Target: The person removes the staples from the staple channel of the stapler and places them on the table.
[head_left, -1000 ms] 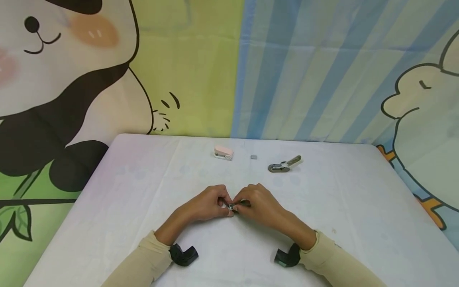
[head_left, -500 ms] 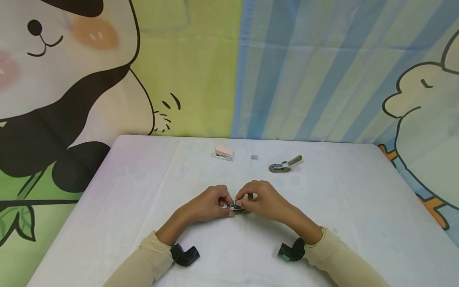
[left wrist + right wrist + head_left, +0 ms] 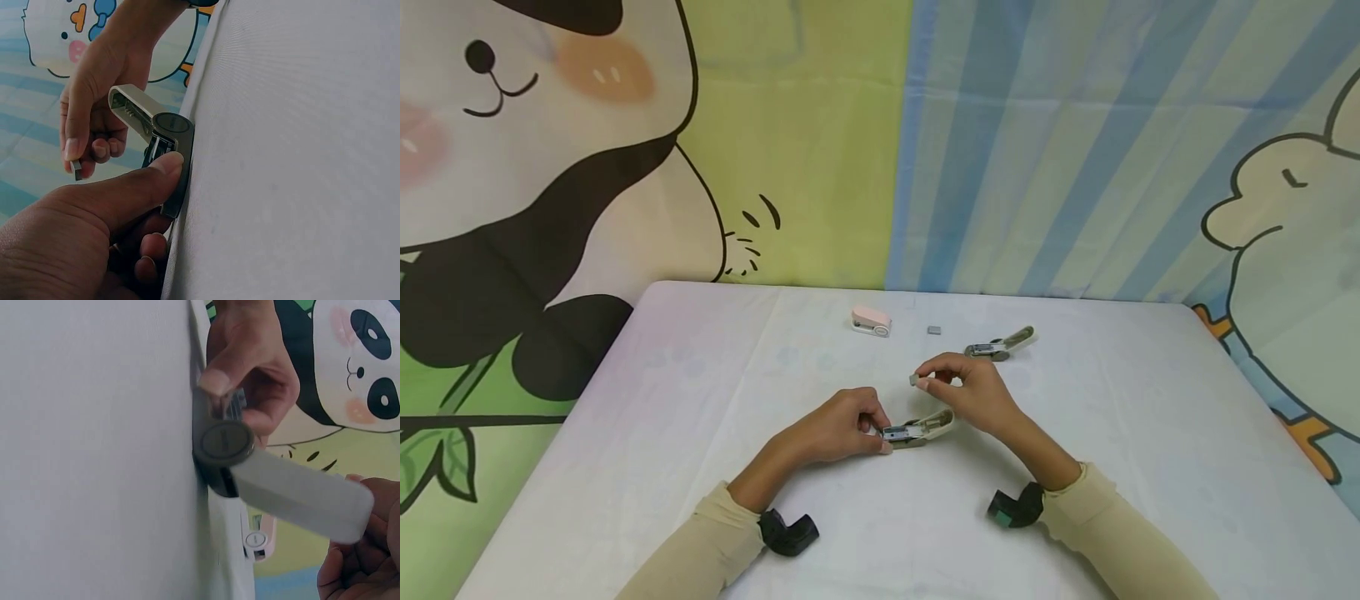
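On the white tablecloth, a grey-green stapler [image 3: 917, 430] lies with its top arm swung up and back, baring the metal staple channel. My left hand [image 3: 842, 427] grips its front end between thumb and fingers, as the left wrist view also shows. Up and to the right of that stapler, my right hand [image 3: 966, 390] is raised and pinches a short strip of staples [image 3: 913, 379] between thumb and index finger. The strip [image 3: 76, 170] hangs clear of the stapler. In the right wrist view the raised stapler arm [image 3: 300, 494] partly hides my right hand.
Farther back on the table [image 3: 1120, 383] are a pink stapler [image 3: 871, 322], a small grey block of staples [image 3: 934, 330] and a second grey-green stapler [image 3: 1000, 344], also opened up. A patterned cloth [image 3: 820, 167] hangs behind the table.
My right hand has left the stapler and moved up and to the right with the strip of staples, uncovering the raised stapler arm. My left hand has kept its grip on the stapler.
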Tool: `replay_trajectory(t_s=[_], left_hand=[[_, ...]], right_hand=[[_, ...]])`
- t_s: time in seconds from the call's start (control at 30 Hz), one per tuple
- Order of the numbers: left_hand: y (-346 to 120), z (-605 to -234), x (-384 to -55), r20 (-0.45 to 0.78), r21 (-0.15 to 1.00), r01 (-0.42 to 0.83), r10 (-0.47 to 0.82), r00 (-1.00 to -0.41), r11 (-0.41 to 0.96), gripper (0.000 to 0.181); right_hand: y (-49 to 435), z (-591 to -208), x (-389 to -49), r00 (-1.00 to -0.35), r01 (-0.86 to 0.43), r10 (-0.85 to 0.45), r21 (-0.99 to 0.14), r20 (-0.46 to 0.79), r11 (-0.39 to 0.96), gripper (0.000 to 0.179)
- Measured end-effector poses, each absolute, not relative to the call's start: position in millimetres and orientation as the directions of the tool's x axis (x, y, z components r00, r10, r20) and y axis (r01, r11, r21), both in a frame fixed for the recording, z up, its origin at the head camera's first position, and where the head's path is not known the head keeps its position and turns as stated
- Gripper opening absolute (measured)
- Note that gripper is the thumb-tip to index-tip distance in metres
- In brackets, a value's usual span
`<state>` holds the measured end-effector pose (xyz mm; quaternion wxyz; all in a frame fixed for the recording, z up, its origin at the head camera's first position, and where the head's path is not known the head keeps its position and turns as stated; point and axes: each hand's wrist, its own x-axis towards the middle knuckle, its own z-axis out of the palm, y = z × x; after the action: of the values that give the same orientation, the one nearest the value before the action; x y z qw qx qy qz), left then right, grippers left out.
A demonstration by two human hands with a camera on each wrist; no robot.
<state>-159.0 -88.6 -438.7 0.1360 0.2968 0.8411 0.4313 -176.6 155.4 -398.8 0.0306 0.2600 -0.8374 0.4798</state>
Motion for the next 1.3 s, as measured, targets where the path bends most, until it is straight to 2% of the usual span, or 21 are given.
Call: replay_trajectory(t_s=[0.33, 0.87, 1.3], left_hand=[[-88.4, -438.7, -158.9, 0.020, 0.812, 0.370, 0.614, -0.789, 0.451, 0.014], [-91.5, -437.7, -159.1, 0.019, 0.802, 0.380, 0.614, -0.789, 0.462, 0.014], [-88.5, -435.6, -158.7, 0.028, 0.811, 0.379, 0.618, -0.785, 0.445, 0.015]], right_hand=[[167.9, -411.7, -197.2, -0.923, -0.355, -0.304, -0.829, 0.237, 0.431, 0.010], [175.5, -414.1, -217.7, -0.966, -0.223, -0.228, -0.849, 0.125, 0.480, 0.012], [176.5, -418.6, -229.1, -0.963, -0.256, -0.203, -0.838, 0.177, 0.482, 0.021]])
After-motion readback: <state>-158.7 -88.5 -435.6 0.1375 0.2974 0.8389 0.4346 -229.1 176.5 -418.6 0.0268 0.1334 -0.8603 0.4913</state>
